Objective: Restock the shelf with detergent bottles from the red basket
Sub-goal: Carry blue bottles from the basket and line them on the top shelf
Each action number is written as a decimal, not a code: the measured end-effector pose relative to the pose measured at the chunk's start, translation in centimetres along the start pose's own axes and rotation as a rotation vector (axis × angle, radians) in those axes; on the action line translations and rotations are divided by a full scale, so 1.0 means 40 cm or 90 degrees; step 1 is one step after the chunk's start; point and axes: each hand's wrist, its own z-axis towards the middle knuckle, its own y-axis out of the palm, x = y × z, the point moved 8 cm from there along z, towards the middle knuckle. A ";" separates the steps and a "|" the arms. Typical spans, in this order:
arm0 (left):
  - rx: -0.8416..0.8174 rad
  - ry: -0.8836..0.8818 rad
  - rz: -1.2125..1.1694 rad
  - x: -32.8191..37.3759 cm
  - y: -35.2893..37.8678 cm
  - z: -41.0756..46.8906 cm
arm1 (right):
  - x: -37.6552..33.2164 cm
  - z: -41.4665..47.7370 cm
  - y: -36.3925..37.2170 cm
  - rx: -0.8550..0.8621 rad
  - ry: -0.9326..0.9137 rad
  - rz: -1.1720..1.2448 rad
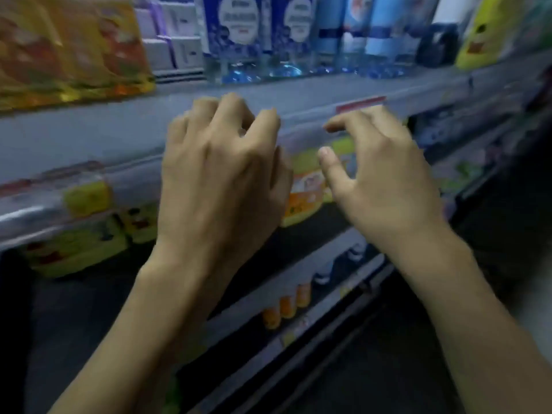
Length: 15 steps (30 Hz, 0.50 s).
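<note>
My left hand and my right hand hover side by side in front of the grey shelf board's edge. Their fingers are loosely curled and nothing shows in either hand. Between the two hands, on the level below the board, stands a yellow detergent bottle with an orange label. It is partly hidden by both hands, and I cannot tell whether either hand touches it. The red basket is out of view. The whole picture is blurred.
On the board above stand yellow-orange pouches, blue-and-white refill packs, light blue bottles and a yellow bottle. Yellow packs fill the lower level at left. Small orange bottles sit further down.
</note>
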 end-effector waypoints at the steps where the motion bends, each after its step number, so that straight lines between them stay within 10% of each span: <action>1: -0.004 0.005 -0.020 0.048 0.031 -0.018 | 0.055 -0.052 -0.009 -0.017 0.032 -0.009; 15: -0.349 0.471 -0.248 0.971 0.467 -0.338 | 0.840 -0.807 -0.202 -0.296 0.570 -0.077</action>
